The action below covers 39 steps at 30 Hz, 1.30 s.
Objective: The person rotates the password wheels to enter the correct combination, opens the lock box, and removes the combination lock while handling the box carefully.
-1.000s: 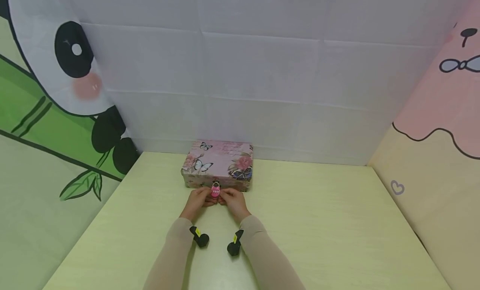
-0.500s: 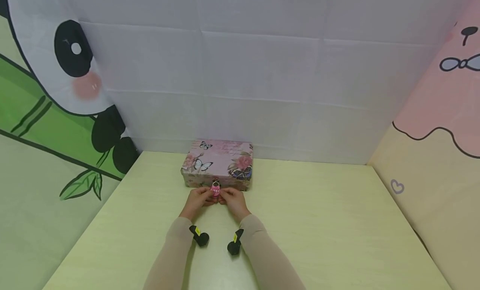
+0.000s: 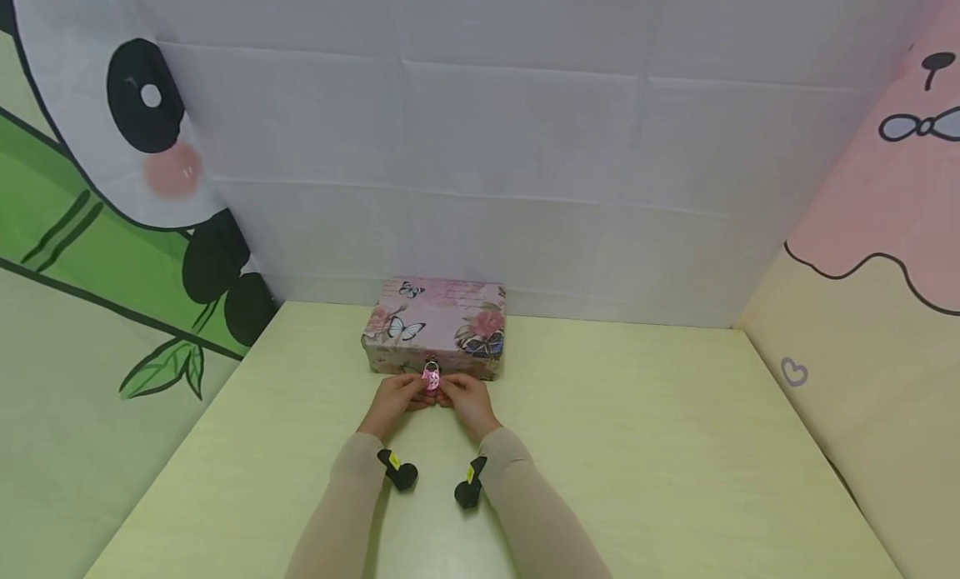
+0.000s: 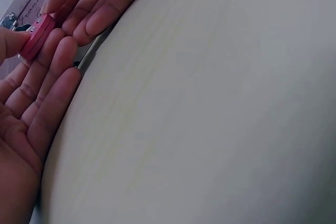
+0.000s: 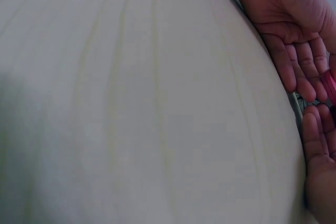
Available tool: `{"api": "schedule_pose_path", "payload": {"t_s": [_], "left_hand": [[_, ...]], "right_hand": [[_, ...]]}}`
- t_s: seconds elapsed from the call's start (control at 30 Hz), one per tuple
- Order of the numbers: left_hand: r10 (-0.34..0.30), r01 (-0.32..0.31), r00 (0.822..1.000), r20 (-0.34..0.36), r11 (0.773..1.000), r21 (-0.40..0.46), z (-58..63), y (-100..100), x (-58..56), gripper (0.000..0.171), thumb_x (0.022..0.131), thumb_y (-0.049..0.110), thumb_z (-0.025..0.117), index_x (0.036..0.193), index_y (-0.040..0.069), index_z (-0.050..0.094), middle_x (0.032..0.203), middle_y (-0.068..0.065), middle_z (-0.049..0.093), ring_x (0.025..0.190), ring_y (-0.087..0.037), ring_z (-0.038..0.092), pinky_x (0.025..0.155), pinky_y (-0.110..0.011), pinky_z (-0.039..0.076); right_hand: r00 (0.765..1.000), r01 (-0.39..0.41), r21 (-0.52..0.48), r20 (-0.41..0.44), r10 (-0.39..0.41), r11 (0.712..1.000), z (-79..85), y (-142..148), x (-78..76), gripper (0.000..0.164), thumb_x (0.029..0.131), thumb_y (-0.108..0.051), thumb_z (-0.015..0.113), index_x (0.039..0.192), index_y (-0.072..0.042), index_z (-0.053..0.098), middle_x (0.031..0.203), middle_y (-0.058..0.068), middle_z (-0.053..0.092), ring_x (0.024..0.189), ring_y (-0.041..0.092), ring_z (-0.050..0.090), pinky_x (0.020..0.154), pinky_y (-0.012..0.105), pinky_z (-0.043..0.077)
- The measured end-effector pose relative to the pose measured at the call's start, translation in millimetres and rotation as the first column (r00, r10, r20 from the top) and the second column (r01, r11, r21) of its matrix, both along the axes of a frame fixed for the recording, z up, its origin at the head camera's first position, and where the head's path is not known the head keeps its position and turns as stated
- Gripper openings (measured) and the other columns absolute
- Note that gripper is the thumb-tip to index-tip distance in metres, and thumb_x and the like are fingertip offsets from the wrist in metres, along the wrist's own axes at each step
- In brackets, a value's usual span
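Note:
A pink combination padlock [image 3: 431,377] hangs by its shackle from the front clasp of a flowered, butterfly-printed box [image 3: 438,321]. My left hand [image 3: 394,401] pinches the padlock's left side. On the other side my right hand [image 3: 468,401] pinches it too. In the left wrist view, the left thumb presses the red-pink padlock [image 4: 38,36] against the fingers, and the right hand [image 4: 100,3] meets it from above. The right wrist view catches only an edge of the padlock [image 5: 329,84] between both hands. The dial digits are too small to read.
The box stands on a pale wooden table [image 3: 637,446], near the white cloth backdrop [image 3: 525,146]. Printed cartoon panels rise at left and right. A black device [image 3: 402,476] with a yellow mark sits at the left wrist, another black device [image 3: 468,494] at the right.
The padlock has turned slightly between the fingers, and its face catches the light differently. Both hands stay in the same place, and the box has not moved.

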<state>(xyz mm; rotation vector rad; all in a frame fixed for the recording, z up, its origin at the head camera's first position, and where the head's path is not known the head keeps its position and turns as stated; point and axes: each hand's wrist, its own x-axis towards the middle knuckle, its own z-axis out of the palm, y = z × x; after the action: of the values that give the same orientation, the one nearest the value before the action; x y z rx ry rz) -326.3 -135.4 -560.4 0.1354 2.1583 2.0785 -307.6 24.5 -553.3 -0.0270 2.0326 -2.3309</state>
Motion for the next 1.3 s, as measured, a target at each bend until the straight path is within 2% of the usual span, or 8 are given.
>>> {"api": "schedule_pose_path", "payload": {"t_s": [0.6,0.7,0.9,1.17,1.3], "left_hand": [[0.019,-0.018,1.0,0.021,0.999,-0.049,-3.8,0.3,-4.9,0.029,0.102,0.007,0.052,0.11,-0.019,0.061,0.082,-0.011,0.072,0.069,-0.01,0.068,0.066,-0.023,0.059],[0.046,-0.045,0.999,0.019,0.999,-0.03,-3.5,2.1,-3.3,0.027,0.1,0.005,0.052,0.108,-0.02,0.061,0.08,-0.012,0.072,0.067,-0.011,0.068,0.065,-0.023,0.059],[0.117,-0.122,0.99,0.081,0.99,0.065,-0.4,5.3,-2.8,0.031,0.099,0.007,0.046,0.105,-0.019,0.062,0.072,-0.011,0.07,0.063,-0.013,0.068,0.062,-0.026,0.06],[0.126,-0.134,0.988,0.092,0.987,0.093,-0.9,6.0,-2.8,0.029,0.099,0.007,0.047,0.105,-0.017,0.062,0.071,-0.009,0.069,0.063,-0.014,0.068,0.062,-0.026,0.06],[0.133,-0.14,0.988,0.085,0.986,0.09,-1.5,5.5,-2.4,0.03,0.1,0.009,0.049,0.109,-0.017,0.062,0.075,-0.008,0.069,0.065,-0.013,0.067,0.064,-0.026,0.06]], "right_hand": [[1.0,0.007,0.005,-0.003,-0.007,1.0,-3.5,-0.9,-2.0,0.019,0.097,0.0,0.061,0.106,0.015,0.066,0.086,0.014,0.07,0.072,0.013,0.065,0.071,0.029,0.06],[1.0,0.006,-0.009,0.0,-0.006,1.0,-4.9,-1.2,-3.5,0.019,0.096,0.0,0.062,0.106,0.016,0.066,0.085,0.013,0.07,0.071,0.012,0.064,0.07,0.027,0.059],[1.0,0.006,-0.015,-0.004,-0.007,1.0,-6.4,-1.7,-5.2,0.018,0.096,0.001,0.062,0.105,0.017,0.065,0.083,0.012,0.07,0.07,0.011,0.064,0.07,0.026,0.059],[1.0,0.003,-0.006,-0.015,-0.003,1.0,-7.6,-1.7,-5.1,0.019,0.097,0.001,0.061,0.105,0.017,0.065,0.081,0.01,0.07,0.069,0.011,0.064,0.069,0.027,0.059],[1.0,0.004,0.004,-0.025,-0.004,1.0,-6.6,-1.2,-4.2,0.02,0.097,0.0,0.061,0.106,0.017,0.065,0.084,0.018,0.07,0.073,0.018,0.067,0.071,0.032,0.06]]}}
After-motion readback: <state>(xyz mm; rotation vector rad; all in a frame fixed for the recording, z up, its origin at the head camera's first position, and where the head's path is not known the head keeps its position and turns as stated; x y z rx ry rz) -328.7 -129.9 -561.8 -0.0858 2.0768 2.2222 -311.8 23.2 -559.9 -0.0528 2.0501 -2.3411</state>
